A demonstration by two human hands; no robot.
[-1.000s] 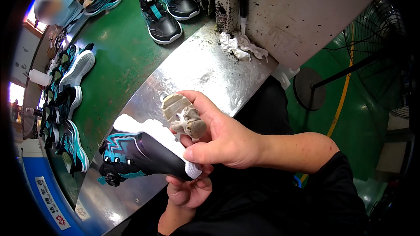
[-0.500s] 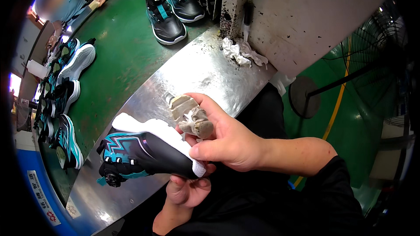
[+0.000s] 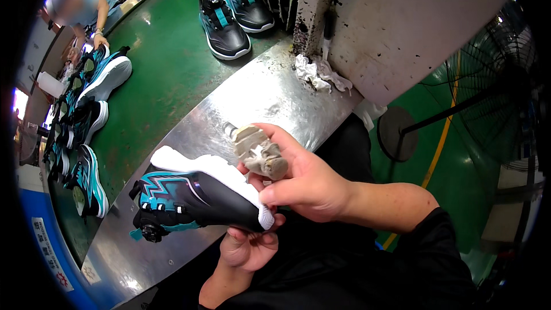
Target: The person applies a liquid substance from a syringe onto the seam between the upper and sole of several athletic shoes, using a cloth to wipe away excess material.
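Head view: sneaker (image 3: 195, 198) between left hand (image 3: 248, 248), right hand (image 3: 304, 181).

Shoe (image 3: 195, 198) lies just left of right hand (image 3: 310, 186), its end resting on left hand (image 3: 249, 247), w/ bench (image 3: 258, 97) under and beyond it. Brush (image 3: 258, 150) sits in right hand, above shoe. Rag (image 3: 318, 74) lies on bench well beyond hands, against a panel (image 3: 402, 17). Row of shoes (image 3: 86, 120) on belt (image 3: 166, 63) far left. Fan (image 3: 493, 97) right of hands.
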